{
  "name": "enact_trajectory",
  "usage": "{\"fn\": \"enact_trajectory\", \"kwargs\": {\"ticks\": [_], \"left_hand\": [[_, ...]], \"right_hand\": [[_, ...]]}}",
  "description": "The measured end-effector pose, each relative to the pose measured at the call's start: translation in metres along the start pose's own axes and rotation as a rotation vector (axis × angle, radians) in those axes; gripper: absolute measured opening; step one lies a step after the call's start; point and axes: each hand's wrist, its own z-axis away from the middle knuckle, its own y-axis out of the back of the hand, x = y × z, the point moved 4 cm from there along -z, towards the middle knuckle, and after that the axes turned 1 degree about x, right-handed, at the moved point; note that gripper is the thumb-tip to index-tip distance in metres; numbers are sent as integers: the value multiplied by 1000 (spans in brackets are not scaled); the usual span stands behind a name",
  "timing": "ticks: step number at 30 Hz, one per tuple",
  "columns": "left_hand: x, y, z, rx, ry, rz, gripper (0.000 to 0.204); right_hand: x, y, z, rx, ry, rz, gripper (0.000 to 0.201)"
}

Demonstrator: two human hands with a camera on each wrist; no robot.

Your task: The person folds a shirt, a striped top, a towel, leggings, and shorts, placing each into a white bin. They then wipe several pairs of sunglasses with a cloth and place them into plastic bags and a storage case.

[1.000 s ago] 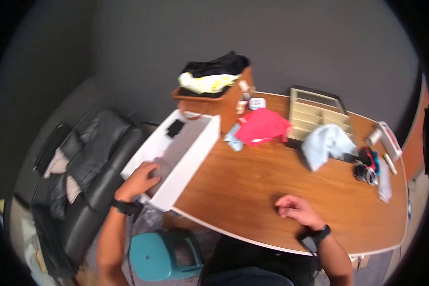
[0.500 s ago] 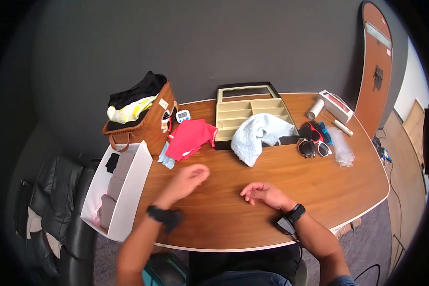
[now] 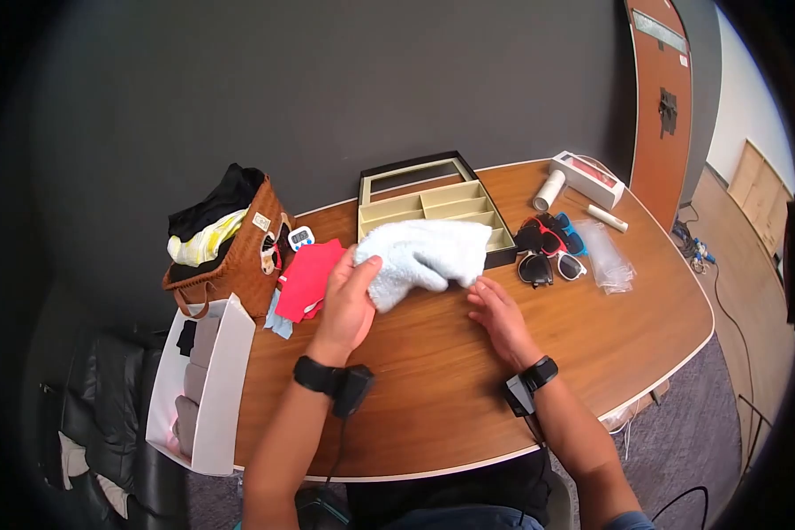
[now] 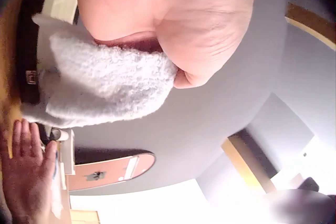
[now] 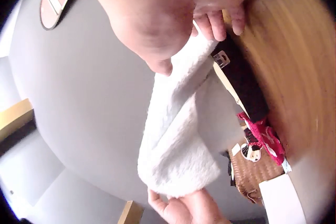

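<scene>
My left hand (image 3: 349, 305) grips one end of a fluffy pale blue cloth (image 3: 424, 252), thumb on top. The cloth is lifted over the table in front of the divided storage case (image 3: 397, 210) and hides part of its near side. In the left wrist view, folds of the cloth (image 4: 110, 82) hang from that grip. My right hand (image 3: 503, 322) is at the cloth's other end, fingertips right at its lower corner. Its fingers look fairly straight in the left wrist view, while the right wrist view shows its thumb beside the cloth's edge (image 5: 178, 129).
Left: a white box (image 3: 225, 397) of folded items, a brown basket (image 3: 238, 278) of clothes, red fabric (image 3: 307, 281) and a small timer (image 3: 301, 237). Right: several sunglasses (image 3: 548, 247), plastic sleeves (image 3: 608, 261), a white roll (image 3: 549, 190) and a white box with a window (image 3: 589, 179).
My left hand left the white box, moved right across the table and took hold of the pale blue cloth, lifting it off the case. My right hand moved up to its corner. The head view turned.
</scene>
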Motion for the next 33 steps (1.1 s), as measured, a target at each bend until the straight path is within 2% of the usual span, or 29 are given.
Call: {"fn": "enact_trajectory", "kwargs": {"ticks": [2,4,6,8,10,12,13,14,16,18,20,22,24,26,27,28,30,31,33], "left_hand": [[28,-11,15,-21,-26,10,28],[42,-17,32,-115,69,-42,29],[50,-15,45,-102,81,-77,35],[52,-11,56,-156,152,-62,41],[55,-1,65,-133,160,-100,46],[58,18,73,-97,96,-46,46],[60,30,80,-89,96,-44,46],[62,42,86,-131,94,-33,45],[54,62,96,-174,82,-21,45],[32,89,110,15,233,124,46],[21,100,118,27,263,149,41],[-13,124,123,199,412,-19,31],[-16,125,132,203,402,4,28],[-8,118,138,133,259,-41,44],[-4,110,140,75,289,22,68],[-6,109,141,76,287,26,68],[-10,106,145,-18,328,117,85],[-10,105,147,-36,370,131,93],[-4,101,147,-26,368,85,92]], "right_hand": [[3,-6,-1,-99,-28,-69,48],[6,-12,1,-167,-73,-160,49],[6,-20,6,-235,-120,-250,50],[7,-36,19,-415,-283,-425,46],[8,-41,26,-404,-301,-419,39],[2,-39,26,-324,-146,-318,34],[1,-34,23,-313,-115,-360,29],[0,-30,25,-312,-123,-359,29],[-11,-28,27,-339,-24,-359,27],[-12,-30,31,-324,-41,-340,35],[-7,-35,34,-407,-110,-267,38],[-15,-42,41,-423,-126,-251,39],[-21,-43,46,-427,-142,-238,41],[-24,-37,47,-396,-175,-170,44],[-21,-32,48,-377,-178,-66,52],[-20,-29,51,-377,-179,-62,52],[-22,-21,55,-268,-75,-43,61],[-25,-17,57,-219,-101,-155,67],[-32,-6,59,-205,-110,-234,67]]}}
